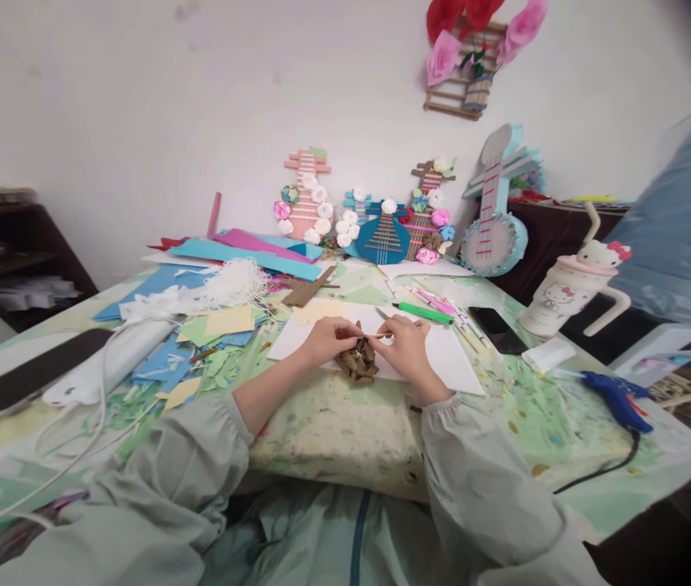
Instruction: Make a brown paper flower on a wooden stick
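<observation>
A brown paper flower (356,365) with layered petals and a small pale star-like middle is held low over a white sheet (443,356). My left hand (328,340) is closed, its thumb and fingertips pinching the flower's upper edge. From the other side my right hand (406,343) is closed too, thumb and forefinger pinched at the same upper petals. The fingertips of both hands almost meet there. A thin grey pointed tip shows just behind my right hand; whether it is held cannot be made out. A green marker (423,313) lies beyond that hand.
Paper scraps (223,358), white string (238,285) and a power strip (119,358) lie left. A black phone (497,330), a lidded cup (568,293) and a blue glue gun (617,399) with its cord are right. Paper instruments (385,236) stand along the wall.
</observation>
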The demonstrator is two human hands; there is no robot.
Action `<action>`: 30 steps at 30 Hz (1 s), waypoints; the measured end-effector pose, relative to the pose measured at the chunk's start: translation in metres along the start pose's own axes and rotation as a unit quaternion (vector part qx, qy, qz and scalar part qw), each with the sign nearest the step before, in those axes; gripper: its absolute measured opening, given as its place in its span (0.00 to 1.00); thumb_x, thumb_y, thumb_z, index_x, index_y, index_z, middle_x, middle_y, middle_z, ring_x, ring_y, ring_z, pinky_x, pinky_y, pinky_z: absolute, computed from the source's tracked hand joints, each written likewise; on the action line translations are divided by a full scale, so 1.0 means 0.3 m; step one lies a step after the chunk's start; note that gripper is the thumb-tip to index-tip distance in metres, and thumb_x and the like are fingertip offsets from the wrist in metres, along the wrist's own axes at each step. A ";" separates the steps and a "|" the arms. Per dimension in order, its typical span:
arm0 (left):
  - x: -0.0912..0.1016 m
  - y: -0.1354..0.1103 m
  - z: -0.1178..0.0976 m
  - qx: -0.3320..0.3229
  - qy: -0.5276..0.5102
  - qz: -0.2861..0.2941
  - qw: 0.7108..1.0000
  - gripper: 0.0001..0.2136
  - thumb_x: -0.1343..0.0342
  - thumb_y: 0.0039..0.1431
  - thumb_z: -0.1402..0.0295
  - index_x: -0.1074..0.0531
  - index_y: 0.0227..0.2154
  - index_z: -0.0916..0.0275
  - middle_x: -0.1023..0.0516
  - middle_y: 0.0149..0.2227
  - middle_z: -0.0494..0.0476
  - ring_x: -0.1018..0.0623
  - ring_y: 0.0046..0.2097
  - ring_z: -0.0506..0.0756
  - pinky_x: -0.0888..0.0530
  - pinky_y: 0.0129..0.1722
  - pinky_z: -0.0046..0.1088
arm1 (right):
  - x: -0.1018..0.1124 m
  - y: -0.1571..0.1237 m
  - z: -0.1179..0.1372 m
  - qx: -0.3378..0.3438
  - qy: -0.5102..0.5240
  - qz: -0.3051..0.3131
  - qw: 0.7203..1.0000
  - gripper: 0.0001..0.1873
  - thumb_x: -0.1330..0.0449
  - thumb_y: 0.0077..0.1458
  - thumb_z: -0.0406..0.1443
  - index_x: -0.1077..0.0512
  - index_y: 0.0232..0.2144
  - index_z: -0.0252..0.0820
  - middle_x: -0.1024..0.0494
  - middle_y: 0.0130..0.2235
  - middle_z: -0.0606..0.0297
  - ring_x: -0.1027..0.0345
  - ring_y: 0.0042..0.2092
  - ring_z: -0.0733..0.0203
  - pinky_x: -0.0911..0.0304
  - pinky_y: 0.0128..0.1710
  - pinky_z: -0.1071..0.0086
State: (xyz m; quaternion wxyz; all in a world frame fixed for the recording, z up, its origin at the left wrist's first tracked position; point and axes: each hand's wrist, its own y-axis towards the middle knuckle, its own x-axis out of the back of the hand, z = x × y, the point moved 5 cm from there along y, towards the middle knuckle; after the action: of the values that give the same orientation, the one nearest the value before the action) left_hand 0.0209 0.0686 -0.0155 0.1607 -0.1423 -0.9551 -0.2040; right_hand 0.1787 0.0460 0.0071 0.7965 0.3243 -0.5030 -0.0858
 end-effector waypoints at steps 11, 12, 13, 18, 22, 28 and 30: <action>0.000 -0.004 -0.012 -0.028 0.051 0.001 0.998 0.07 0.44 0.46 0.71 0.23 0.28 0.67 0.22 0.27 0.56 0.25 0.29 0.50 0.29 0.30 0.23 | 0.009 -0.009 0.017 0.034 -0.025 -0.016 0.999 0.13 0.44 0.51 0.43 0.32 0.24 0.40 0.27 0.31 0.64 0.37 0.39 0.58 0.59 0.41 0.63; 0.001 -0.004 -0.011 -0.028 0.051 -0.001 0.998 0.07 0.44 0.46 0.71 0.23 0.28 0.68 0.22 0.28 0.57 0.25 0.29 0.51 0.29 0.30 0.24 | 0.010 -0.009 0.017 0.034 -0.026 -0.013 0.999 0.13 0.43 0.50 0.44 0.31 0.24 0.40 0.27 0.31 0.64 0.37 0.39 0.57 0.59 0.41 0.63; 0.002 -0.004 -0.010 -0.027 0.050 -0.003 0.998 0.07 0.43 0.46 0.71 0.23 0.28 0.68 0.22 0.28 0.57 0.25 0.29 0.51 0.29 0.30 0.24 | 0.009 -0.009 0.018 0.033 -0.027 -0.009 0.999 0.13 0.43 0.50 0.45 0.31 0.25 0.40 0.27 0.31 0.64 0.38 0.39 0.57 0.59 0.41 0.62; 0.007 -0.004 -0.003 -0.041 0.061 -0.013 0.997 0.08 0.43 0.48 0.69 0.22 0.29 0.67 0.23 0.29 0.58 0.25 0.30 0.51 0.30 0.31 0.24 | 0.002 -0.010 0.020 0.032 -0.033 0.006 0.999 0.14 0.41 0.48 0.46 0.31 0.26 0.41 0.27 0.33 0.63 0.38 0.40 0.55 0.60 0.43 0.60; 0.007 -0.004 0.000 -0.048 0.066 -0.013 0.997 0.08 0.42 0.48 0.70 0.21 0.30 0.66 0.23 0.29 0.58 0.25 0.31 0.52 0.30 0.32 0.25 | -0.004 -0.012 0.020 0.034 -0.036 0.013 0.999 0.10 0.42 0.48 0.43 0.32 0.28 0.41 0.27 0.34 0.62 0.38 0.41 0.55 0.60 0.45 0.59; 0.007 -0.007 -0.015 -0.046 0.077 -0.016 0.996 0.07 0.42 0.47 0.70 0.21 0.29 0.66 0.24 0.27 0.56 0.26 0.30 0.51 0.31 0.30 0.24 | -0.007 -0.012 0.022 0.036 -0.005 0.039 0.999 0.06 0.45 0.48 0.37 0.32 0.29 0.41 0.25 0.32 0.64 0.36 0.37 0.59 0.58 0.42 0.63; 0.007 -0.006 -0.021 -0.050 0.085 -0.016 0.995 0.07 0.42 0.47 0.71 0.21 0.28 0.66 0.25 0.26 0.55 0.27 0.29 0.50 0.31 0.30 0.24 | -0.012 -0.012 0.024 0.036 0.007 0.053 0.998 0.08 0.46 0.50 0.39 0.31 0.28 0.41 0.26 0.29 0.66 0.36 0.35 0.60 0.58 0.39 0.64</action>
State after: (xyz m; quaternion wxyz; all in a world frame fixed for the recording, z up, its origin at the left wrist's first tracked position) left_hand 0.0199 0.0646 -0.0099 0.2310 -0.1166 -0.9287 -0.2655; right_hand 0.1716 0.0417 0.0042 0.7912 0.3262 -0.5167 -0.0229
